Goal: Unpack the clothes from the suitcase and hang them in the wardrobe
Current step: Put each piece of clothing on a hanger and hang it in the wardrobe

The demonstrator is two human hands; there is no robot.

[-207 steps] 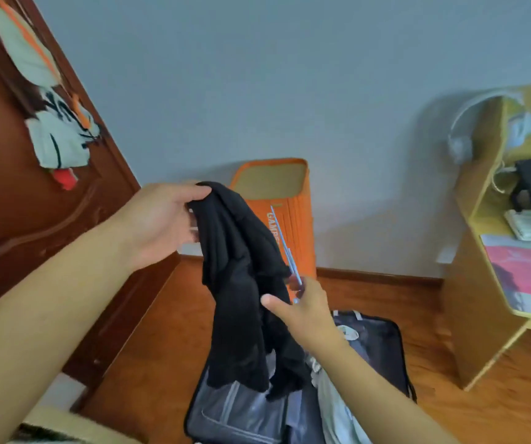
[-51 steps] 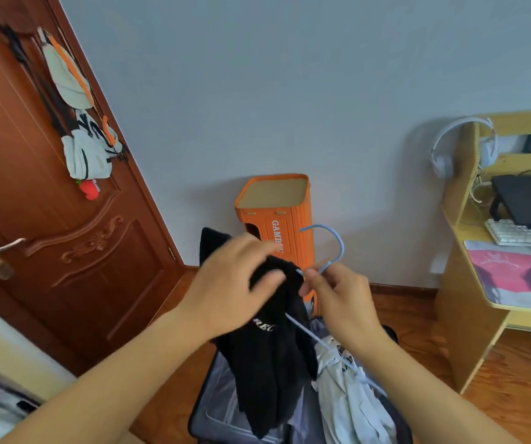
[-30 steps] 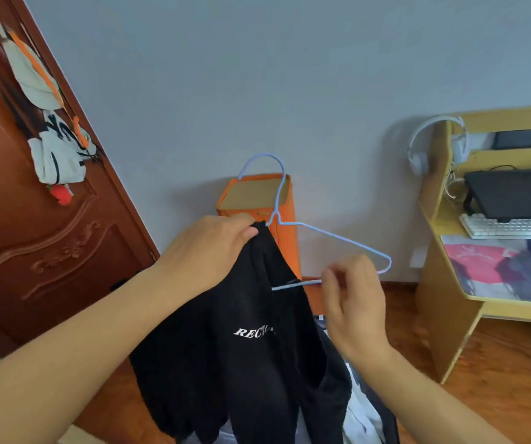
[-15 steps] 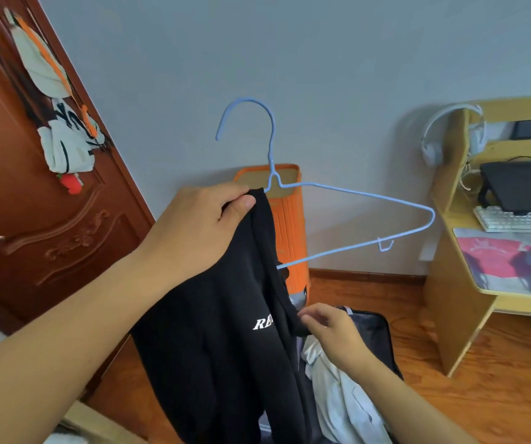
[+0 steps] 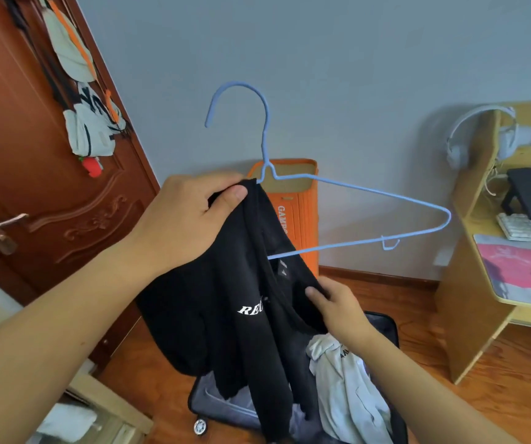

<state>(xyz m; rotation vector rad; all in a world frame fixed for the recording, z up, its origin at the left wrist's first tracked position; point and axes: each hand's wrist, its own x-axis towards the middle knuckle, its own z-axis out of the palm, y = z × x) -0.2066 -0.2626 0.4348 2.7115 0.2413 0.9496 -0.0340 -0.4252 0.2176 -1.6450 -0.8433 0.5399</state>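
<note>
Left hand (image 5: 190, 219) pinches the black sweatshirt (image 5: 241, 315) onto a blue wire hanger (image 5: 369, 192); right hand (image 5: 341, 310) grips its collar.

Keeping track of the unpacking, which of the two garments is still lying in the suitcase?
The pale grey garment, crumpled in the open suitcase. The black one is lifted clear, half threaded on the blue hanger.

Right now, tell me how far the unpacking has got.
Done: the black top is out of the suitcase and one arm of the blue hanger is inside it.

In hand: the left hand holds the top at the hanger's neck; the right hand pulls the fabric toward the bare arm.

Left: hanging it up, then the pale garment in the case.
</note>
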